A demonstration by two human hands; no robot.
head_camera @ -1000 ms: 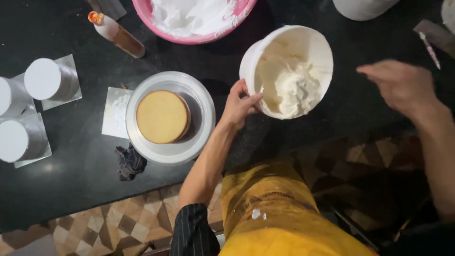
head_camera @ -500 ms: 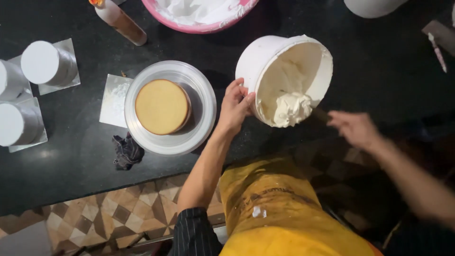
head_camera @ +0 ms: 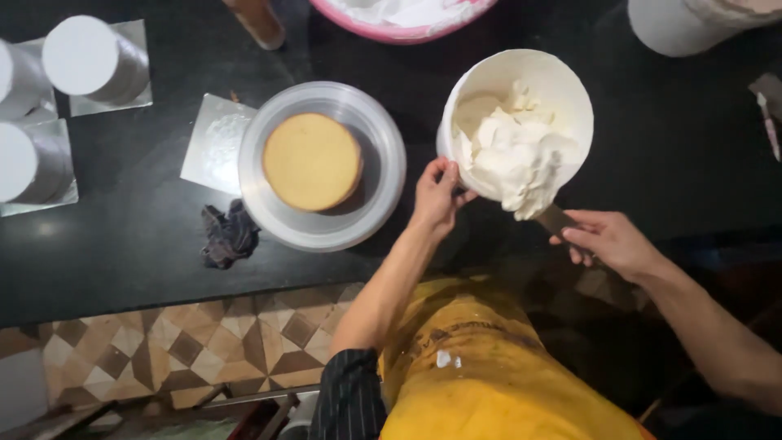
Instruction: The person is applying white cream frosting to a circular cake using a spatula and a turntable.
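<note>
Cream (head_camera: 511,159) heaps on my spatula (head_camera: 555,218), right fingers (head_camera: 588,238) pinching its handle; left fingers (head_camera: 436,175) grip the tilted tub's (head_camera: 521,69) rim, sponge cake (head_camera: 313,161) leftward.

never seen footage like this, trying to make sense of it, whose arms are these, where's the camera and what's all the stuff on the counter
The camera sits on a person's head and looks straight down, so both arms are that person's own, above a yellow apron. There is only this one view. The left hand grips the rim of a tilted white bucket of white cream. The right hand holds a dark tool handle whose end is buried in the cream. On the black counter sits a metal turntable carrying a round bare sponge cake, with a dark cloth beside it. At the left stand white cylinders on silver boards, and a pink bowl sits at the top edge.
</note>
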